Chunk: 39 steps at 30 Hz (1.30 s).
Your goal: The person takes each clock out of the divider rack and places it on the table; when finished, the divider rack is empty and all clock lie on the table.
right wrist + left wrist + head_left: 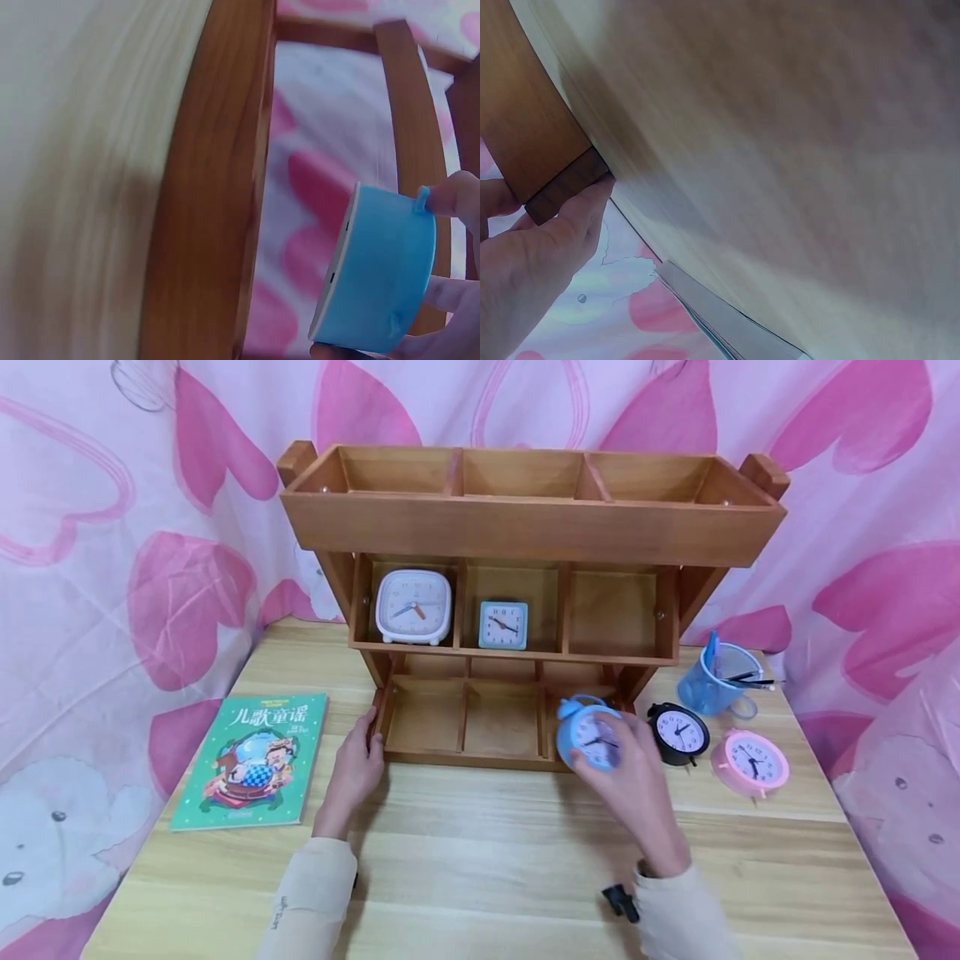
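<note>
A blue round alarm clock (pixel 588 737) is gripped in my right hand (pixel 628 777), in front of the right compartment of the shelf's bottom tier. The right wrist view shows the side of that blue clock (pixel 382 270) with fingers around it. My left hand (pixel 358 770) holds the left end of the wooden shelf (pixel 532 531) at its bottom tier; in the left wrist view thumb and fingers sit either side of the shelf's corner (pixel 566 184). On the middle tier stand a white clock (pixel 414 607) at left and a small light-blue square clock (pixel 503 625) in the centre.
Right of the shelf stand a black alarm clock (pixel 678 733), a pink alarm clock (pixel 750 763) and a blue mesh pen cup (pixel 712 681) with pens. A green children's book (pixel 251 762) lies on the table's left. A patterned curtain (pixel 480 402) hangs behind.
</note>
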Tool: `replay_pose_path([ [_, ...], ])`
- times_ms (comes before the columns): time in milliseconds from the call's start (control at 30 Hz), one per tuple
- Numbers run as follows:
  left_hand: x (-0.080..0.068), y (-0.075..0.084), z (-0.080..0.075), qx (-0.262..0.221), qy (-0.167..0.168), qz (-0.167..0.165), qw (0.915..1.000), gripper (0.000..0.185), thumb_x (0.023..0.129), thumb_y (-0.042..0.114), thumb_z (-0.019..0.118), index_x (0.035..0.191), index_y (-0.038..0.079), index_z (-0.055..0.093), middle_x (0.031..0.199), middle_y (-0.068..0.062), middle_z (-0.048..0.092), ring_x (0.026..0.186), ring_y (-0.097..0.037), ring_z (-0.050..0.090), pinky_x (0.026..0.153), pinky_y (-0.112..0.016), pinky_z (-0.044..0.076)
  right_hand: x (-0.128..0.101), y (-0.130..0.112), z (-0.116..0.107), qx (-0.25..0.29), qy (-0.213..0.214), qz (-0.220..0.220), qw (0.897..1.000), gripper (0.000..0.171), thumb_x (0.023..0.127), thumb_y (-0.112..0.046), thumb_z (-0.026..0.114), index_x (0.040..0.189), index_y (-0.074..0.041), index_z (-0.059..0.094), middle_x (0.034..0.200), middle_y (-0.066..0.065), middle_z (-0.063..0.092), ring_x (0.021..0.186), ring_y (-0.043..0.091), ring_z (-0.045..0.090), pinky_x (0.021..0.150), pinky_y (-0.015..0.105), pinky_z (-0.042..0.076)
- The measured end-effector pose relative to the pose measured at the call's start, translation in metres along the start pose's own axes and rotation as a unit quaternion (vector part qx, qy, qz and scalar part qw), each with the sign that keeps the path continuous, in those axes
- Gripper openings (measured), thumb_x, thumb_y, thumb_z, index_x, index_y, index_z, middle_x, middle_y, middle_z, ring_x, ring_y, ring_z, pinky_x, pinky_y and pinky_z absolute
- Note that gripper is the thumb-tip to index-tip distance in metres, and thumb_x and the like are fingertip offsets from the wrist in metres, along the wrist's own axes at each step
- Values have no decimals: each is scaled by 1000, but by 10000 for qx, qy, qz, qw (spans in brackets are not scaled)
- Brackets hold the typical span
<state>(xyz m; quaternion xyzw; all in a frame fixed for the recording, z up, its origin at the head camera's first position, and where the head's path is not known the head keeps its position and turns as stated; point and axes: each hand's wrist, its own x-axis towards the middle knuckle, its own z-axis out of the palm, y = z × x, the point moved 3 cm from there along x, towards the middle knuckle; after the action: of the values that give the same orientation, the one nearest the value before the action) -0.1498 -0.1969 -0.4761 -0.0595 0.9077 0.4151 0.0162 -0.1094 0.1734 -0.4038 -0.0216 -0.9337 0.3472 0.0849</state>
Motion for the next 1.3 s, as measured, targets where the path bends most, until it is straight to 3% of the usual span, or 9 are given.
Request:
replay_pose_path([
  [200, 4, 3, -2, 18, -27, 18, 10000, 52, 103, 13, 38, 152, 4, 24, 149, -25, 36, 131, -38, 42, 108, -54, 36, -23, 45, -34, -295, 335, 577, 9973, 62, 80, -35, 75, 131, -6, 56, 138, 28, 40, 117, 45, 42, 88, 66, 43],
  [300, 4, 3, -3, 48, -30, 19, 10000, 52, 103, 13, 38, 152, 4, 24, 149, -25, 36, 132, -38, 41, 108, -54, 35, -33, 68, -42, -256, 618, 705, 9953, 59, 78, -27, 77, 127, -1, 58, 131, 30, 44, 115, 44, 43, 89, 65, 40],
  [433, 5, 4, -4, 47, -43, -14, 10000, 52, 103, 13, 37, 153, 4, 23, 150, -25, 34, 133, -38, 39, 109, -54, 34, -44, 90, -47, -282, 684, 1006, 9922, 60, 76, -24, 78, 125, 3, 57, 129, 31, 43, 113, 44, 43, 89, 64, 39],
  [700, 5, 4, -8, 83, -10, -33, 10000, 52, 103, 13, 37, 153, 4, 23, 149, -26, 35, 131, -38, 41, 108, -54, 35, -53, 105, -43, -667, 126, 1221, 9902, 65, 77, -31, 78, 127, 3, 55, 128, 37, 41, 109, 49, 45, 86, 68, 41],
  [900, 5, 4, -5, 63, -98, -51, 9999, 53, 103, 13, 37, 153, 4, 21, 150, -26, 34, 132, -39, 40, 108, -55, 34, -51, 117, -39, -932, -518, 1658, 9804, 77, 79, -42, 76, 135, 3, 48, 135, 41, 31, 112, 53, 40, 89, 71, 39],
  [1200, 0, 4, -1, 49, -29, -54, 10000, 52, 103, 12, 37, 152, 4, 24, 150, -26, 35, 133, -39, 40, 109, -55, 33, -53, 122, -33, -1047, -454, 1417, 9833, 72, 81, -37, 75, 134, 4, 49, 131, 42, 36, 111, 57, 43, 85, 72, 41],
  [1300, -2, 3, 0, 60, -67, -101, 9999, 52, 103, 12, 37, 153, 5, 23, 150, -26, 34, 133, -39, 39, 110, -55, 32, -54, 121, -34, -1100, -614, 1446, 9814, 74, 83, -41, 73, 136, 4, 46, 134, 44, 32, 112, 60, 42, 86, 73, 40],
])
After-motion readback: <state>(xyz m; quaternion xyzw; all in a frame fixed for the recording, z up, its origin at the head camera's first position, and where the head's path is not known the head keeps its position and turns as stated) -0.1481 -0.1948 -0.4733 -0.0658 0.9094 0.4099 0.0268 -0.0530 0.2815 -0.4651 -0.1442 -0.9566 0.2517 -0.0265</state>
